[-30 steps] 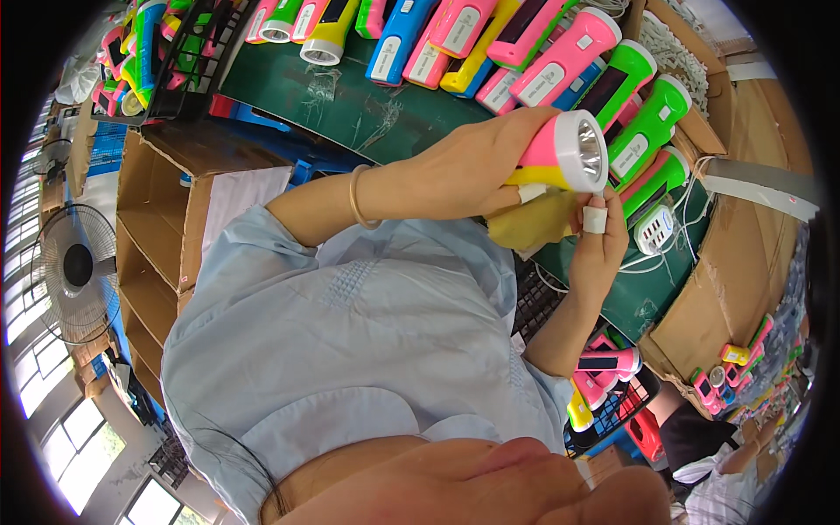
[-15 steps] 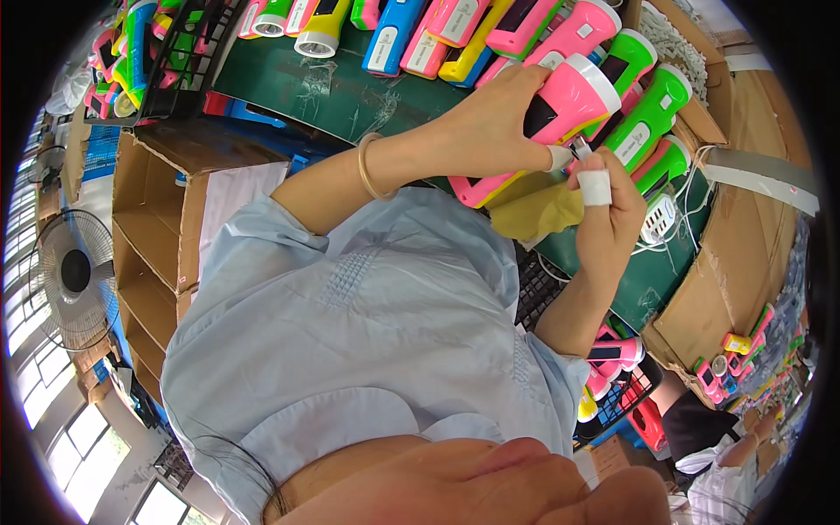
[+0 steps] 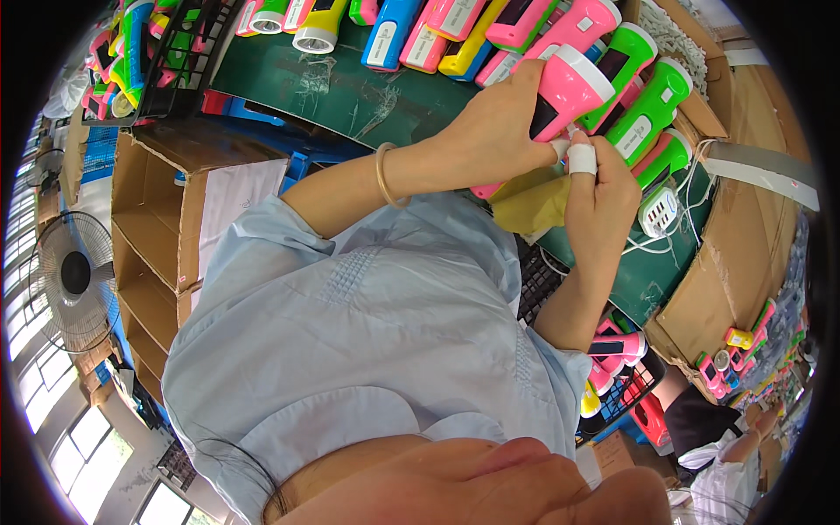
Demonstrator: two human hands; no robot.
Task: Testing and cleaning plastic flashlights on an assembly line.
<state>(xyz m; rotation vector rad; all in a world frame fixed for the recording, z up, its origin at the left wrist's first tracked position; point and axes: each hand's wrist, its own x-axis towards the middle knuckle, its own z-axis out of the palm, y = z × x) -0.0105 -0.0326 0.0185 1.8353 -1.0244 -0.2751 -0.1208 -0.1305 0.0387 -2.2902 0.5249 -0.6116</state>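
- One green worktop (image 3: 350,87) is carrying many bright torches (image 3: 649,114).
- A pink torch (image 3: 570,86) is being held above it, head up and rightward. It is probably handling light and stiff, a bit slippery, its lens end fragile; the slimmer body just behind the flared head is offering the surest hold.
- The left hand (image 3: 494,131) is clamping that body, its fingers (image 3: 527,80) spread only by the torch's width.
- The right hand (image 3: 606,194) is meeting the torch's near side, finger and thumb pinched together.
- Yellow cloth (image 3: 534,206) is lying just below both hands.
- A white charger (image 3: 658,212) is resting to the right.
- White wraps (image 3: 581,158) are covering some fingertips.
- Between the right fingertips, a pale piece (image 3: 573,130) is showing, too small to identify.
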